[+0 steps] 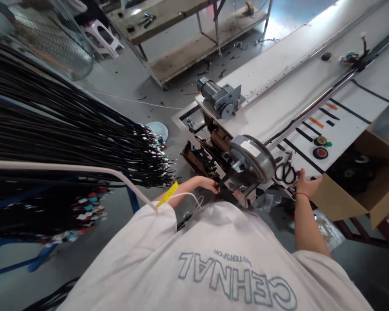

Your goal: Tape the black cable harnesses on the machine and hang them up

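My left hand (209,184) is at the near end of the bench, below the large grey motor wheel (253,158). Its fingers are curled at a dark strip-like piece (225,177); what they hold is too small to make out. My right hand (307,186), with a red string at the wrist, is at the bench's front edge beside the open cardboard box (340,196). Its thumb stands apart from the fingers, and no held item shows. Just left of it lie black-handled scissors (288,170). A small red item touches the thumb area.
On the white bench (272,112) are tape rolls (320,153), black and orange strips, and a geared motor (218,97). Bundles of black cables (68,134) hang at left on a blue frame. A wooden table (168,21) and a fan (52,34) stand behind.
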Demonstrator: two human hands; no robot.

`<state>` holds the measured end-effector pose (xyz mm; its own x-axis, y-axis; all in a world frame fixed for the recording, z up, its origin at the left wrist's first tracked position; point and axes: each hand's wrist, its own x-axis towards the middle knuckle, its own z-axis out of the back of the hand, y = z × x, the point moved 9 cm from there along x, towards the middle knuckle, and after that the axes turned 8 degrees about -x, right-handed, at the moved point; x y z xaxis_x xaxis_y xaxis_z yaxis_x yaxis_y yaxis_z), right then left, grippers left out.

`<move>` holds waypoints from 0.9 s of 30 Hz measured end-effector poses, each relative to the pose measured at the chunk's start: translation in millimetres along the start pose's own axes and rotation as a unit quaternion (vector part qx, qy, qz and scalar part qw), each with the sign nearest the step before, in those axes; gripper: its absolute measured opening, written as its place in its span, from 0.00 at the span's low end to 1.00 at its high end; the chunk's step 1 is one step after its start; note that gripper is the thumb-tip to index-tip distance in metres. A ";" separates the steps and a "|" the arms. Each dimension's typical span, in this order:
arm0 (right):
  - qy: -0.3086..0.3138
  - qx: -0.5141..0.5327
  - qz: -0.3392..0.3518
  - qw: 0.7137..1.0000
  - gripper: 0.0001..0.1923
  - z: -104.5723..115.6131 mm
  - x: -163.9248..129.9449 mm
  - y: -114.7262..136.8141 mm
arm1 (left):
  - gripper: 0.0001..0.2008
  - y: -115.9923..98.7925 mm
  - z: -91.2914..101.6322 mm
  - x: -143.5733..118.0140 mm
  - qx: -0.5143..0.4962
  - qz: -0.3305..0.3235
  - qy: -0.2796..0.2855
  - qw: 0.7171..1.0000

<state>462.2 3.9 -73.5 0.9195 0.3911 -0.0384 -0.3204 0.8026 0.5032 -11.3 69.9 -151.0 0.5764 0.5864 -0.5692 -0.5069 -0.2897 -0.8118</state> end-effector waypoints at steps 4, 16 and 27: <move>-0.010 0.008 0.002 1.000 0.49 1.7 0.8 0.3 | 0.09 29.7 4.4 -10.9 0.068 0.057 -0.001 0.996; -0.007 0.020 0.008 1.000 0.47 1.0 3.1 0.5 | 0.21 10.3 33.0 -156.5 0.064 -0.037 -0.314 0.947; -0.007 0.018 0.015 1.000 0.49 3.9 -1.0 5.1 | 0.18 -31.1 22.7 -108.9 0.063 -0.126 -0.298 0.944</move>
<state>460.5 5.9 -67.5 0.9132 0.4073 -0.0104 -0.3391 0.7739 0.5349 -73.0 32.3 -60.8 0.2442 0.9571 -0.1558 -0.4960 -0.0148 -0.8682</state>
